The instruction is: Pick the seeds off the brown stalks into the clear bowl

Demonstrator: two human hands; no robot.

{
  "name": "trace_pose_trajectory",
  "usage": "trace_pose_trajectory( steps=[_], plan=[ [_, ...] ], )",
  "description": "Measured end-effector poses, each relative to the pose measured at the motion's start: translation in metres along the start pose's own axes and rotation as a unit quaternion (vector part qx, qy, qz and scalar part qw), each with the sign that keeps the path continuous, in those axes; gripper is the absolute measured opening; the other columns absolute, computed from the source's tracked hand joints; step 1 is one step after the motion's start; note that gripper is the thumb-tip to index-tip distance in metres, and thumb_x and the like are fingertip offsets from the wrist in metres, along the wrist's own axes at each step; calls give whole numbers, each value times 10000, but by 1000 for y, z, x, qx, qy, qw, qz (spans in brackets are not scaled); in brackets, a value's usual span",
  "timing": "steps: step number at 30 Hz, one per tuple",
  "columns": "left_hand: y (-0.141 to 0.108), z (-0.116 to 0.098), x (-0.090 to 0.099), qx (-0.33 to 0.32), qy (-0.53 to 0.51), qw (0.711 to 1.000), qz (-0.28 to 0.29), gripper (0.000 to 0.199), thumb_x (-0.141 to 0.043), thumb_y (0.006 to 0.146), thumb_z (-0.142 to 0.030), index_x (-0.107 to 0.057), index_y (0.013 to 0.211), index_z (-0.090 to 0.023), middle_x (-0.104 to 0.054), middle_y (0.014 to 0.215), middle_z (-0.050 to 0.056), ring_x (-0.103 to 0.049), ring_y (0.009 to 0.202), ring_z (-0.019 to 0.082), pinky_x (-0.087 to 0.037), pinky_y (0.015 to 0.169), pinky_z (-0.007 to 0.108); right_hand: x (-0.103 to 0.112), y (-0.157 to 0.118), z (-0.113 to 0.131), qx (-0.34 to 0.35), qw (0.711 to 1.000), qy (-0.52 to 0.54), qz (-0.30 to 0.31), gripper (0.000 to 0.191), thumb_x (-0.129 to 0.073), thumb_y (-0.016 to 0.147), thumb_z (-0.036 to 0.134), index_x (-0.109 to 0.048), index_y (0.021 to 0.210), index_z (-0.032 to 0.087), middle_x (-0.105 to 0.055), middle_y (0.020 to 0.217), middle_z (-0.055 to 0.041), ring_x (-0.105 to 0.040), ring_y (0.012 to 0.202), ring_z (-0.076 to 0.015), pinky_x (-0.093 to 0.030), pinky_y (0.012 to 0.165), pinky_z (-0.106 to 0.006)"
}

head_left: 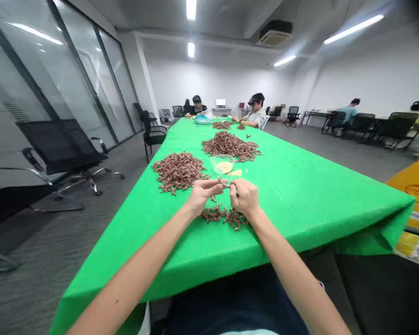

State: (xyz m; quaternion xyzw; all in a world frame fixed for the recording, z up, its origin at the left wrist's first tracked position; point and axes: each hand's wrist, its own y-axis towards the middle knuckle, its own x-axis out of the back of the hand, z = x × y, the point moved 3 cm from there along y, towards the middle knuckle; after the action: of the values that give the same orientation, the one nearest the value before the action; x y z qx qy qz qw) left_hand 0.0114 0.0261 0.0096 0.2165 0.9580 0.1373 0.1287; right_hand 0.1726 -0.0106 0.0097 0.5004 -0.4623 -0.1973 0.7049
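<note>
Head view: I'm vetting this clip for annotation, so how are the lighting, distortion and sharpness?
In the head view, ceiling strip lights light the room evenly and leave glare streaks on the glass wall; wide-angle distortion bows the green-covered table; the left hand and right hand look reasonably sharp, with only faint shadows.

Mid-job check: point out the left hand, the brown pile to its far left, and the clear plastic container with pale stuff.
Left hand (203, 197): head view, back of the hand.
Brown pile (179, 172): head view, middle of the heap.
Clear plastic container (218, 159): head view, bare upper-left part.
</note>
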Motion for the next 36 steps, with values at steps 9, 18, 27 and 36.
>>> trace_pose_trajectory(
  steps=[9, 18, 27, 36],
  plan=[
    [0, -1, -8, 7, -9, 1000, 8, 336, -839, 686, -361, -785, 945, -155, -758, 1009, 135, -726, 934, 262, -564, 834, 345, 6, -1, -8, 19, 1000, -19, -10, 253, -405, 939, 260, -607, 805, 188, -619, 699, -52, -532, 673, -182, -362, 676, -311],
    [0, -1, -10, 21, -2, 1000, 10, 368, -845, 674, -372, -782, 949, -135, -751, 1023, 159, -722, 955, 300, -575, 812, 363, 3, -5, -14, 22, 999, -40, 4, 264, -422, 935, 265, -620, 782, 181, -606, 682, -46, -519, 662, -174, -346, 675, -305],
    [-1, -10, -5, -36, 112, 993, -22, 353, -853, 657, -339, -788, 935, -132, -763, 964, 130, -730, 872, 263, -589, 788, 347, 2, -4, -11, -25, 998, -15, 46, 325, -402, 919, 238, -562, 639, 196, -569, 572, -17, -460, 535, -128, -290, 582, -276],
    [0, -11, -4, -69, 149, 986, -41, 347, -858, 646, -325, -788, 933, -143, -766, 952, 114, -733, 873, 274, -592, 832, 384, -3, -4, -13, -105, 984, 90, 111, 413, -381, 934, 279, -470, 540, 196, -506, 480, 8, -379, 435, -95, -255, 542, -260]
  ],
)
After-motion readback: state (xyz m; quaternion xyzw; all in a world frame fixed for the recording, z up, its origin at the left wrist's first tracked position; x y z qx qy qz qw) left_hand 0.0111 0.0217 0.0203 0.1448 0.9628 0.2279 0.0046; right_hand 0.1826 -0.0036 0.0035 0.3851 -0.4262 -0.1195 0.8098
